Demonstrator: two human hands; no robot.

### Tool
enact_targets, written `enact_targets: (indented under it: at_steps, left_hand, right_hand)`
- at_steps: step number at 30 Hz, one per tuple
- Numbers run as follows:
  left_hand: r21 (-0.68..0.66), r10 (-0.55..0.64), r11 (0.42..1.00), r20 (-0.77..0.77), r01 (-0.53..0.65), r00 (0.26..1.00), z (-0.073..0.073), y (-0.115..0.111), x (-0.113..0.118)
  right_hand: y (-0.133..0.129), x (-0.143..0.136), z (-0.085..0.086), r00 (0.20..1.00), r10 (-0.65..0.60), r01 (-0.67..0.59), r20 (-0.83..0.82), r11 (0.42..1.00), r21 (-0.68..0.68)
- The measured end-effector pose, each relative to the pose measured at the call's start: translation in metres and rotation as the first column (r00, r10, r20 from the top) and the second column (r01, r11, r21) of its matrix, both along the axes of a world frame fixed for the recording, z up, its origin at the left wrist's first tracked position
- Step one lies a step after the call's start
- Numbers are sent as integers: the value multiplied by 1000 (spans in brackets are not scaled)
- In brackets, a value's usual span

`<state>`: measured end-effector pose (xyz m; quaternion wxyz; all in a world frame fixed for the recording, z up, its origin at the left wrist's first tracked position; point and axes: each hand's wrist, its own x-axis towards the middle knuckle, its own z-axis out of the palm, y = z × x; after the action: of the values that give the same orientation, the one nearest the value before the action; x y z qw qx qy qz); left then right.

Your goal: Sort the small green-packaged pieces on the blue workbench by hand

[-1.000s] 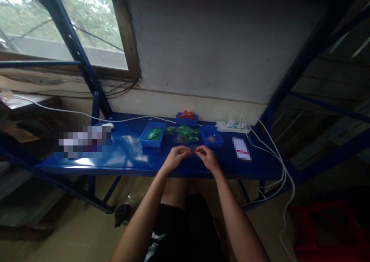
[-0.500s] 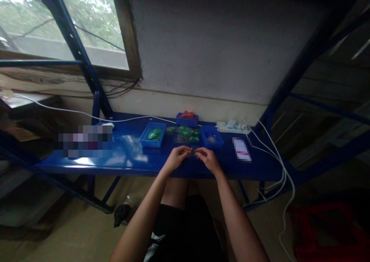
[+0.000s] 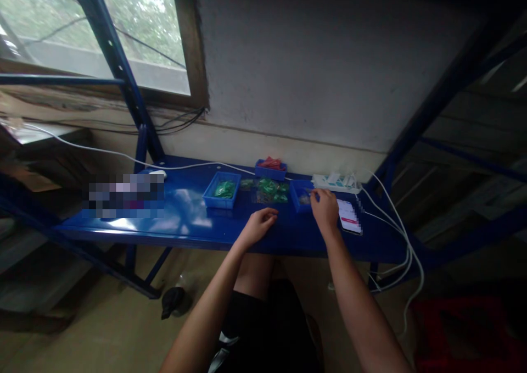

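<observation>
My left hand (image 3: 258,226) rests over the front part of the blue table (image 3: 189,231), fingers curled together; whatever they may hold is hidden. Over the right edge of the right blue bin (image 3: 297,201) is my right hand (image 3: 326,212), its thumb and fingers pinched together. Anything in that pinch is too small to name. Small pale pieces (image 3: 304,199) lie inside this bin. Between the two larger bins sit green plastic packets (image 3: 268,187) on a clear bag with tiny parts. The left blue bin (image 3: 209,201) contains more green packets (image 3: 224,189).
Behind the packets stands a small blue bin (image 3: 269,172) of red packets (image 3: 273,163). A white power strip (image 3: 335,183) with cables lies at the back right, a phone (image 3: 349,217) in front of it. A pixelated patch covers items at the left. Metal uprights frame the table.
My right hand has left its place beside my left hand and moved right, up to the right bin. My left hand stays near the same spot, fingers more curled.
</observation>
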<state>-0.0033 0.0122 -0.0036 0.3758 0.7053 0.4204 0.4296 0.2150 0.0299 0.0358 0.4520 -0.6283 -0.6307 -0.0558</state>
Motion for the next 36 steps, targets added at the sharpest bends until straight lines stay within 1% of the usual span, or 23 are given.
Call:
enact_targets:
  at_steps: [2,3,4,6,8,10,11,13,14,16,19,22,25,26,28,30,31,32,33,35,36]
  left_hand:
    - [24,17,1000,-4,-17,1000,0,0,1]
    - [38,38,999,9,-39,999,-1,0,1]
    - [54,71,996,36,-73,997,-1,1,0]
    - [65,172,982,116,-180,978,-3,3,-1]
    - [31,301,949,201,-314,932,-6,6,-4]
    - [-16,427,899,263,-438,865,-11,9,-7]
    - [-33,473,874,286,-485,833,-13,10,-8]
    - [-48,526,839,323,-542,787,-17,11,-9]
    - [-51,536,831,338,-554,773,-18,11,-9]
    - [-56,539,827,361,-560,761,-18,10,-8]
    - [-66,523,839,379,-541,764,-15,8,-6]
    - [-75,504,852,379,-517,776,-10,4,-6]
    - [-69,505,852,370,-519,780,-8,3,-7]
    - [-69,512,848,367,-526,777,-8,3,-7]
    - [-85,531,837,367,-541,764,-9,4,-7]
    - [-123,543,833,373,-540,753,-9,6,-6]
    - [-143,538,838,375,-526,755,-9,6,-6]
    - [-157,523,850,374,-503,766,-8,6,-5]
    - [-158,495,867,368,-472,787,-7,6,-5]
    - [-126,408,913,335,-389,850,-5,5,-5]
    - [-100,356,934,307,-342,883,-4,3,-5]
  right_hand:
    - [13,2,7,989,52,-37,136,994,-107]
    - [19,-1,9,979,75,-49,192,989,-137]
    - [23,-8,12,965,95,-59,244,987,-149]
    - [31,-27,15,927,138,-96,348,986,-134]
    - [39,-51,16,851,281,-196,445,954,-228]
    - [46,-73,13,749,390,-235,535,912,-335]
    - [50,-82,11,702,431,-247,567,894,-374]
    - [57,-95,4,616,512,-287,598,853,-435]
    - [59,-99,0,586,543,-301,602,835,-460]
    - [62,-107,-6,560,575,-305,597,813,-496]
    - [64,-114,-10,565,557,-262,609,821,-507]
    - [65,-119,-7,551,537,-231,639,834,-502]
    - [69,-118,2,557,533,-254,637,840,-480]
    - [70,-117,7,581,528,-279,620,844,-457]
    - [70,-112,18,667,520,-350,533,851,-393]
    - [65,-106,27,763,533,-437,365,842,-317]
    - [60,-103,30,793,552,-486,256,828,-281]
    - [54,-99,31,808,572,-533,138,811,-241]
    - [46,-96,31,803,596,-578,26,788,-210]
    - [30,-90,24,776,603,-628,-184,764,-147]
    - [22,-87,18,758,585,-635,-288,762,-124]
